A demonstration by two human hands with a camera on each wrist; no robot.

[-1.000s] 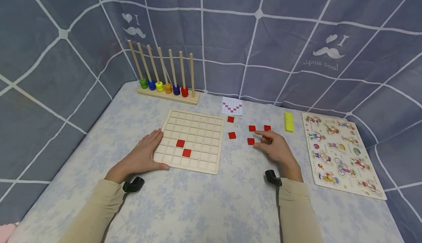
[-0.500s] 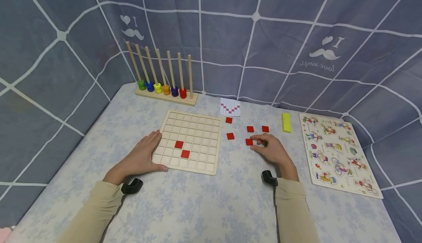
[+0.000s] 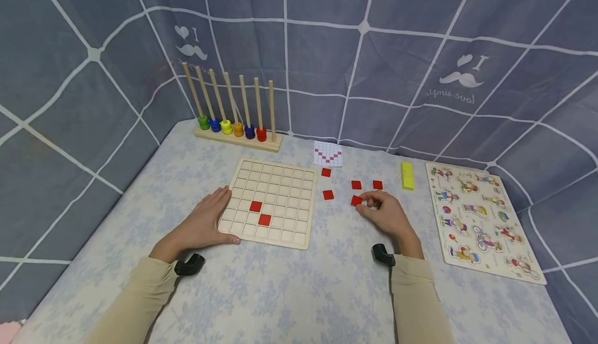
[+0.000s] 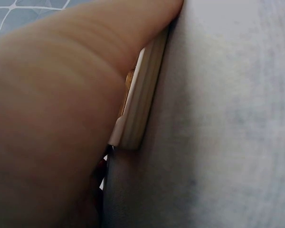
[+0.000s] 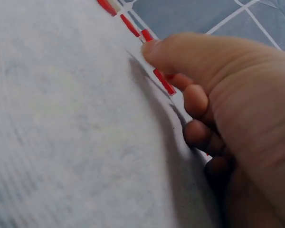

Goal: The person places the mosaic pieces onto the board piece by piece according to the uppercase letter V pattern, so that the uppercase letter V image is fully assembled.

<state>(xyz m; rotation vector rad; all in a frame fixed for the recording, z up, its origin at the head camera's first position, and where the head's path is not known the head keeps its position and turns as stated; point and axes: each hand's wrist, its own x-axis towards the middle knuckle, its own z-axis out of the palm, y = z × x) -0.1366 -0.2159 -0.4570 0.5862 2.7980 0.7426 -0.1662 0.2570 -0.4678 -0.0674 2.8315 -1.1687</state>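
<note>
My left hand (image 3: 204, 221) rests along the left edge of a square wooden grid board (image 3: 280, 238), with the thumb at its lower left corner. In the left wrist view the hand covers most of the board's edge (image 4: 145, 104). Two red square tiles sit in the board's cells, an upper tile (image 3: 255, 206) and a lower tile (image 3: 264, 220). To the right of the board, my right hand (image 3: 386, 214) pinches another red tile (image 3: 356, 201) between thumb and index finger, close to the table. In the right wrist view the thumb (image 5: 180, 52) partly hides the red tiles.
Several loose red tiles lie around, including one (image 3: 328, 194) beside the board and one (image 3: 377, 184) farther right. Behind them is a pattern card (image 3: 328, 160). A yellow block (image 3: 407, 176), a picture puzzle (image 3: 486, 224) and a peg stand with rings (image 3: 243, 140) stand about.
My right hand has moved left from between the loose tiles and closed its thumb and index finger on the nearest red tile, which has tilted slightly. The left hand stays on the board.
</note>
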